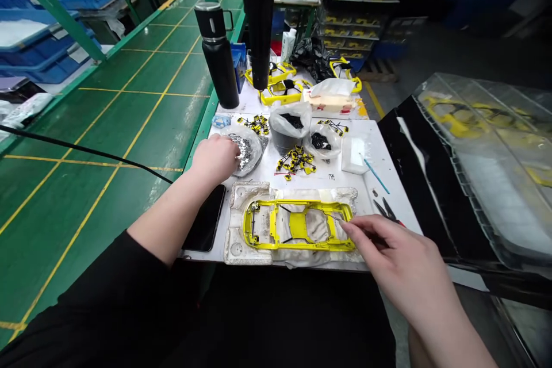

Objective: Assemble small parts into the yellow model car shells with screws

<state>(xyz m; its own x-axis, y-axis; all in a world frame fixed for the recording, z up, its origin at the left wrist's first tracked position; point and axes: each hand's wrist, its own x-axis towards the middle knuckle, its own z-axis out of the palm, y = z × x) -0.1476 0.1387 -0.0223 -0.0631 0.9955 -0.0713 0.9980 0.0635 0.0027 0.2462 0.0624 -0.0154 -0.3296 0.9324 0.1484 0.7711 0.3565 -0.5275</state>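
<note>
A yellow toy car frame (297, 224) lies in a white moulded holder (241, 224) at the near edge of the white table (388, 184). My right hand (397, 264) rests at the frame's right end, fingers pinched on a thin dark tool I can barely make out. My left hand (215, 156) reaches into a clear bag of small silver parts (246, 149), fingers curled down among them. A black phone (206, 224) lies under my left forearm.
Bags of black parts (293, 122), piles of yellow-black pieces (297, 160), a blue-handled stick (376, 175), black cutters (388, 210) and a black flask (218, 52) stand behind. Clear trays of yellow frames (487, 144) sit to the right. A black post (261, 17) hangs overhead.
</note>
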